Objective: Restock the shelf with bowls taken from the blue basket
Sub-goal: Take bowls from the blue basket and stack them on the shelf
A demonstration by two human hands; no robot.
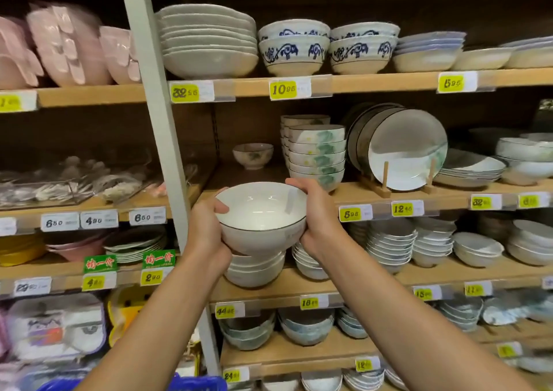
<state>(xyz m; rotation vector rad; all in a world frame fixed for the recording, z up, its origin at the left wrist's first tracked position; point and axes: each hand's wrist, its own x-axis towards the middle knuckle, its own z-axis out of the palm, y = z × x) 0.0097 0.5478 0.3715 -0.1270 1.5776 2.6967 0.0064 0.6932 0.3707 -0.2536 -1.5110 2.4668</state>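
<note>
Being held between both hands, the white bowl (263,211) is raised upright in front of the shelving, mouth upward. The left hand (206,229) is curled round its left wall with the thumb laid over the rim. The right hand (318,220) is wrapped round the opposite wall in the same way. Nothing else is carried in either hand.

The bowl is deep and plain glazed white, with a thin dark line along the rim and a narrow foot. A pale mark is seen on the inner wall near the right thumb, but it cannot be read.

The step in hand is judged to be the bringing of one bowl to its place; it is not yet set down. Just beyond the grip a bare stretch of wooden shelf board (353,194) is found. A small bowl (253,155) stands further back, and a stack of green-painted bowls (317,157) stands just right of the right hand. Directly under the grip, on the board below, a stack of white bowls (254,271) is seen. Which of these places is meant cannot be told. For the next move the bowl should be kept level and released only when its foot is supported.

Far below the grip an edge of the blue basket (197,384) is visible; its contents are hidden.
</note>
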